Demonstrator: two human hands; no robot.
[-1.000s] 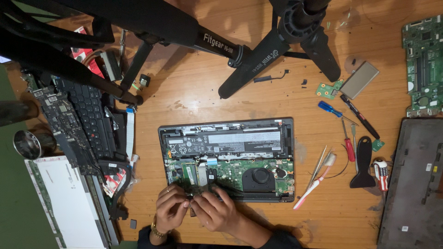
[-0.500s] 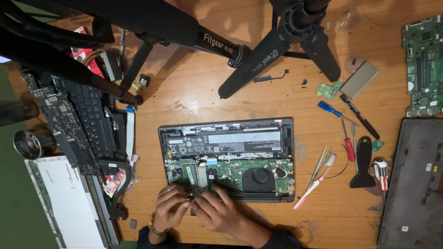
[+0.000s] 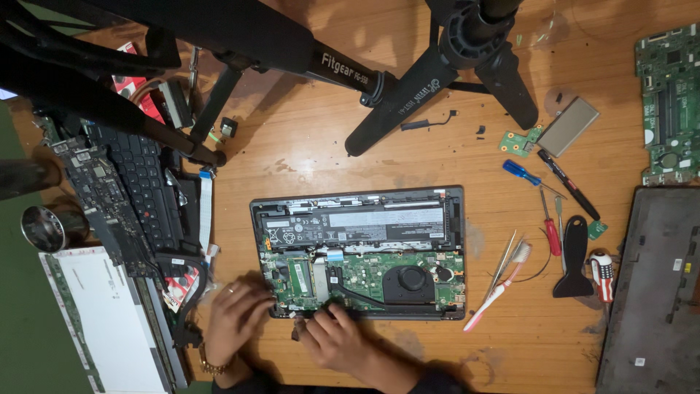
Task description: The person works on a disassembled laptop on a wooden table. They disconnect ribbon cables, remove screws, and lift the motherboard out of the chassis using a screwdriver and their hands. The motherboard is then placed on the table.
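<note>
Both hands have barely shifted over the last second. My left hand still lies flat, fingers spread, at the opened laptop's near-left corner on the worktop; my right hand pinches something small at its near edge, so work there continues.

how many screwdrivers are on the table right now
3 that I can tell: a blue-handled screwdriver right of the open laptop, a red-handled screwdriver below it, and a red-and-white-handled screwdriver farther right. Others may hide in the clutter.
</note>
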